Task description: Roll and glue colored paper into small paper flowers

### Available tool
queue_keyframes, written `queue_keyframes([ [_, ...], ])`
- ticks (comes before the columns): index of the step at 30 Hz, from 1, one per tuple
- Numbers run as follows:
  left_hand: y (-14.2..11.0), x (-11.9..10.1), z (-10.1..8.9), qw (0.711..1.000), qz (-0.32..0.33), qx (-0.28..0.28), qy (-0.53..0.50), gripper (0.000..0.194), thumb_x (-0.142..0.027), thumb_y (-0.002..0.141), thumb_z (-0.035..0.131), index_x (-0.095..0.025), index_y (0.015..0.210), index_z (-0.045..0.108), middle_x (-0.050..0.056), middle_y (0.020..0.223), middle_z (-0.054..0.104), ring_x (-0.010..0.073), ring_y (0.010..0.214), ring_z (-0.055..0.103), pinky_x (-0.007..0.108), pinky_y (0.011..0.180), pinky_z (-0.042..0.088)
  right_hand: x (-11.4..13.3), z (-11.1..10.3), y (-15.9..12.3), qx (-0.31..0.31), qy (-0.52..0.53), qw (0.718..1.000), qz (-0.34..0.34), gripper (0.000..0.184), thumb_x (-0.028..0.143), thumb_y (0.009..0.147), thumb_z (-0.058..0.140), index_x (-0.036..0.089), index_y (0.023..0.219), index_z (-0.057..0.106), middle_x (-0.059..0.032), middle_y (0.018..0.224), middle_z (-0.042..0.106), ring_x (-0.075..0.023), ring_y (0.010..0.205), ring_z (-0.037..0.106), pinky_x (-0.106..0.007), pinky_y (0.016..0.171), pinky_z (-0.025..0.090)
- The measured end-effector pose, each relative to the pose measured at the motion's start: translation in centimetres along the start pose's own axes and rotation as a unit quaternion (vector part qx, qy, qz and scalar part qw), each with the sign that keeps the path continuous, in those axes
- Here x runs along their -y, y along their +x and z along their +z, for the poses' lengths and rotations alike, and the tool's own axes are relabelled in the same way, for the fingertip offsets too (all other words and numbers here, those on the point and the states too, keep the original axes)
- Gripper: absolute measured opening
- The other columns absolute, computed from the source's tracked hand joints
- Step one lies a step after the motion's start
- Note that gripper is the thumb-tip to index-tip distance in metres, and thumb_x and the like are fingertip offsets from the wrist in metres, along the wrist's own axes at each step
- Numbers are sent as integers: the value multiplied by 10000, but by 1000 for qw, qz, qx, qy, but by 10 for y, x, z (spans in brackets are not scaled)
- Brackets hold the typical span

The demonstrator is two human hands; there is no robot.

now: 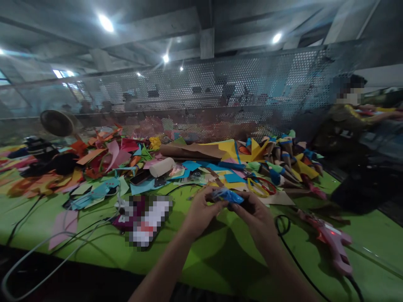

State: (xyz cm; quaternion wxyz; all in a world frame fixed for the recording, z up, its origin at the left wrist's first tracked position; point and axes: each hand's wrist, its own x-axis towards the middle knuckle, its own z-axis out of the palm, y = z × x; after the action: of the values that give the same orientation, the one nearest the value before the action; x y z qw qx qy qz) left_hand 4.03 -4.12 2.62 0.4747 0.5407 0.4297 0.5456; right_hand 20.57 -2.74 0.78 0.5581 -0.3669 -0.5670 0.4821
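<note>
Between my two hands, above the front of the green table (176, 260), is a small crumpled blue piece (231, 195) with a shiny, see-through end on its left. Whether it is plastic or wrapped paper I cannot make out. My left hand (204, 212) pinches its left end between thumb and fingers. On the other side my right hand (253, 212) grips the right end, thumb underneath. Just beyond the hands lie scissors with yellow and red handles (267, 188). A pink glue gun (335, 243) with a glowing red light rests to the right of my right hand.
Coloured paper scraps (100, 155) heap along the back left. Brown-and-blue paper cones (283, 159) pile up at back right. A white roll (162, 167) and a blurred-out phone-like item (151, 222) lie left. Cables (72, 247) cross the table. A person (349, 113) sits at far right.
</note>
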Motion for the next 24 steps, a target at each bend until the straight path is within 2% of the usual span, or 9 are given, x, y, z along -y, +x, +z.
queue_keyframes([
  [3, 0, 5, 6, 999, -11, -21, -42, 357, -476, 758, 771, -173, 927, 688, 32, 858, 701, 160, 778, 624, 271, 748, 487, 1, 0, 2, 0, 44, 999, 8, 310, 446, 710, 828, 202, 824, 674, -8, 712, 681, -176, 664, 643, -290, 631, 542],
  [7, -3, 5, 16, 997, -47, -19, -60, 623, -562, 648, 822, -187, 1123, 676, 61, 989, 726, 189, 842, 651, 297, 786, 503, 0, -1, 4, -19, 77, 997, 9, 341, 468, 672, 849, 209, 729, 635, 15, 639, 655, -164, 602, 630, -292, 592, 545],
  [9, -3, 4, 20, 996, -55, -4, -64, 656, -572, 652, 810, -176, 1155, 668, 70, 998, 734, 200, 850, 658, 305, 785, 510, -1, -2, 4, -9, 66, 998, 8, 344, 490, 694, 829, 210, 754, 639, 4, 661, 662, -174, 616, 639, -314, 607, 558],
  [12, -1, 3, 19, 1000, -8, -17, -10, 447, -494, 781, 717, -163, 1080, 690, 65, 987, 740, 206, 880, 655, 307, 799, 508, -1, -3, 3, -16, 0, 1000, -13, 385, 456, 724, 817, 216, 986, 669, -46, 870, 715, -176, 686, 641, -321, 639, 556],
  [15, -1, 3, 14, 992, 43, -42, 108, 242, -343, 868, 619, -182, 1031, 697, 53, 1017, 744, 212, 936, 655, 313, 831, 501, 3, -4, -1, -75, -104, 989, -77, 487, 382, 797, 774, 254, 1237, 606, -79, 1114, 685, -164, 744, 609, -322, 678, 538],
  [17, -2, 4, 11, 982, 41, -53, 175, 214, -298, 880, 590, -193, 1033, 696, 56, 1030, 745, 218, 937, 659, 317, 807, 506, 5, -5, -3, -90, -162, 971, -150, 388, 330, 856, 723, 276, 1228, 628, -70, 1139, 658, -171, 793, 600, -334, 720, 533],
  [20, -5, 9, 9, 968, 24, -57, 241, 214, -288, 884, 579, -183, 1034, 690, 88, 1059, 736, 237, 938, 659, 325, 760, 514, 7, -6, -4, -65, -204, 944, -251, 264, 236, 901, 676, 303, 1156, 686, -61, 1146, 625, -206, 974, 617, -352, 816, 542],
  [22, -6, 11, 9, 960, 40, -49, 273, 187, -259, 877, 584, -183, 1012, 688, 94, 1056, 733, 240, 950, 655, 334, 784, 513, 8, -5, -4, -50, -217, 934, -278, 273, 190, 915, 654, 316, 1153, 697, -63, 1157, 613, -221, 1075, 609, -370, 877, 544],
  [24, -7, 12, 10, 952, 69, -36, 295, 155, -218, 871, 581, -194, 979, 690, 81, 1031, 735, 234, 961, 650, 342, 835, 504, 9, -4, -4, -50, -233, 929, -284, 247, 175, 914, 652, 310, 1112, 714, -65, 1128, 619, -227, 1079, 618, -388, 900, 547],
])
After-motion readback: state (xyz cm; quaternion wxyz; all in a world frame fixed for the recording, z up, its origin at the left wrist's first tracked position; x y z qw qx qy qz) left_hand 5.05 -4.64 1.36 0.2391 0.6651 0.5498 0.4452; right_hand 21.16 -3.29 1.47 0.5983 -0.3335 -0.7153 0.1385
